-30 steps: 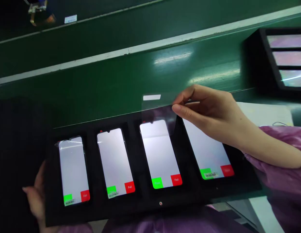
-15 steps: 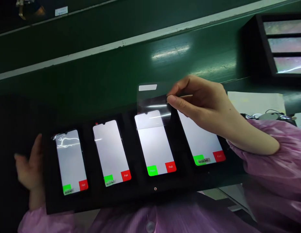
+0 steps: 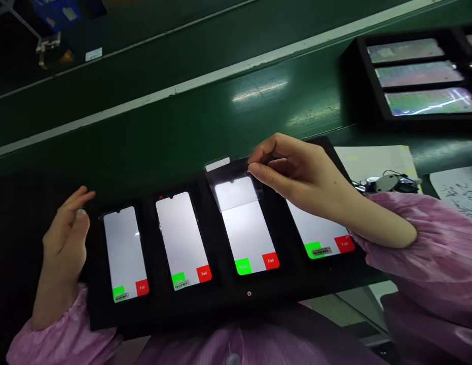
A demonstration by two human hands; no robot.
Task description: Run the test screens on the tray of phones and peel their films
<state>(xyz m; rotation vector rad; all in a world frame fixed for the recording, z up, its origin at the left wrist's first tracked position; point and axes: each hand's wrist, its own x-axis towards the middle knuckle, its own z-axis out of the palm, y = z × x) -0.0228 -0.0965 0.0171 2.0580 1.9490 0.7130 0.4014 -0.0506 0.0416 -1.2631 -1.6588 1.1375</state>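
My right hand (image 3: 296, 172) pinches the edge of a clear film (image 3: 238, 200) with a white label strip. This film hangs over the upper part of a lit phone screen (image 3: 249, 235) showing green Pass and red Fail boxes; whether it touches the glass I cannot tell. Beside the black tray's (image 3: 220, 304) left end, my left hand (image 3: 66, 238) is raised with its fingers apart and nothing in it. Other lit screens, such as the leftmost screen (image 3: 126, 248) and the second screen (image 3: 182, 233), lie in the tray. My right forearm and hand partly hide the rightmost screen (image 3: 315, 228).
A black rack (image 3: 378, 86) of shiny panels stands at the back right. Nearer, a paper sheet (image 3: 380, 157) lies under small metal parts (image 3: 388, 182). A pale rail (image 3: 175, 92) crosses the green bench (image 3: 163, 137). A blue bin (image 3: 55, 12) is at far left.
The clear film has come down lower over the phone's top, with my right hand lowering too. My left hand has risen and moved right, closer to the tray. The camera view has shifted.
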